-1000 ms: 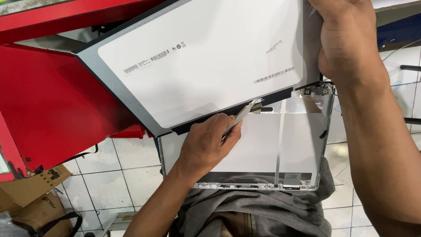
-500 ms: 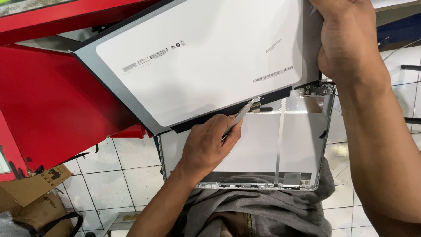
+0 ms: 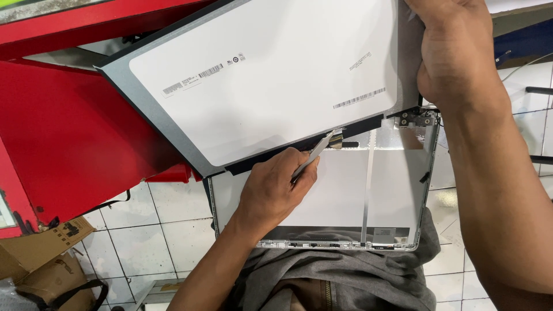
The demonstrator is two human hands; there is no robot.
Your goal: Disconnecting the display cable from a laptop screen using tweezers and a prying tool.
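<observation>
At frame centre, left hand pinches thin metal tool, tip at lower edge of screen panel, just above it. Panel's long axis runs upper right to lower left; right hand grips its upper-right corner over silver lid shell.

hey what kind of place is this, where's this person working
Probably an informal electronics repair spot. A bare laptop screen panel is lifted off a silver lid shell resting on the person's lap, over a white tiled floor, with a red cabinet and cardboard boxes close by.
</observation>
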